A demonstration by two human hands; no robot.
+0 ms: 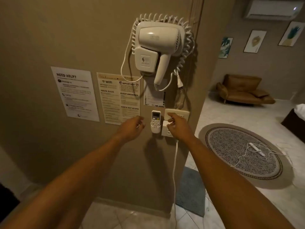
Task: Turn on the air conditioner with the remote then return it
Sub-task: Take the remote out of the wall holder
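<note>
White plastic identifies the remote [155, 120]: it stands upright in a small white wall holder [155, 129] on the beige wall [66, 38], display at the top, buttons below, lower end seated in the holder. I hold nothing.

My left hand [132, 128] is raised just left of the remote, fingers loosely curled, grip narrow and empty, not touching the remote. My right hand [176, 125] is just right of the remote, in front of the switch plate [183, 114] and the wall outlet [165, 131]. Its fingers are bent inward, grip narrow; whether a fingertip touches the holder I cannot tell.

A white cable [174, 162] hangs down from the outlet area toward the tiled floor [231, 113].

Above the remote a white wall-mounted hair dryer [156, 47] sits in its bracket with a coiled cord around it. Printed notices [118, 96] are fixed to the wall at left of the remote.

The air conditioner [272, 9] is mounted high on the far wall at upper right. Below it are framed pictures [255, 41], a brown armchair [242, 89] and a round patterned rug [244, 152] with a small white device and cord lying on it.
</note>
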